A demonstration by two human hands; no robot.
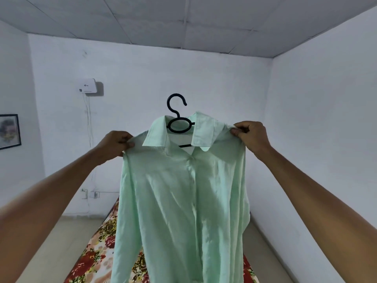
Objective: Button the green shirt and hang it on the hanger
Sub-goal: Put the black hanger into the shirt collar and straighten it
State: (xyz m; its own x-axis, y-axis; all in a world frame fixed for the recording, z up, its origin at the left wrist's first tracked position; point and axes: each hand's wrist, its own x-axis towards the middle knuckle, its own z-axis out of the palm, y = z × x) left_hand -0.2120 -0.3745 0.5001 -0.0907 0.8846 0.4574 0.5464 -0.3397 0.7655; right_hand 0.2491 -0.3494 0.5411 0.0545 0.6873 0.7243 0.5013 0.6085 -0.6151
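- We see the green shirt (pixel 181 197) held up in the middle of the view, its front closed along the placket, its hem dropping to 6 o'clock over a floral bedspread (pixel 95 248)
- Our left hand (pixel 115 145) sits at 9 o'clock from the collar, fingers curled tight and pinching the shirt's shoulder seam
- Our right hand (pixel 250 135) sits at 3 o'clock from the collar, likewise closed and pinching the other shoulder
- The black hanger (pixel 177 117) is inside the shirt at the neck, its hook rising free at 12 o'clock above the collar, caught on nothing
- A white wall box (pixel 88 86) hangs at 10 o'clock, and a framed picture (pixel 9 130) shows at the 9 o'clock edge
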